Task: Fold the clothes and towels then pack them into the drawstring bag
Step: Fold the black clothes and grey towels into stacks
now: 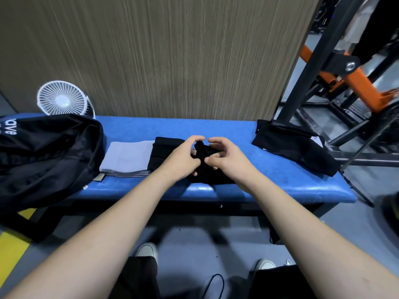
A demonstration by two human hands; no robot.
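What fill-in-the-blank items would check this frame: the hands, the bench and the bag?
1. Both hands work on a small ____ cloth.
2. The folded grey towel lies on the ____ bench.
3. The black bag sits at the bench's ____ end.
4. Behind the bag stands a white ____.

Missing words: black; blue; left; fan

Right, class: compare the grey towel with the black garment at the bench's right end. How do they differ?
The grey towel is pale; the black garment at the right end is dark. The towel lies folded flat in a neat rectangle; the garment lies loose and rumpled. The towel sits beside the black bag; the garment lies by the metal frame. Both rest on the blue bench, untouched.
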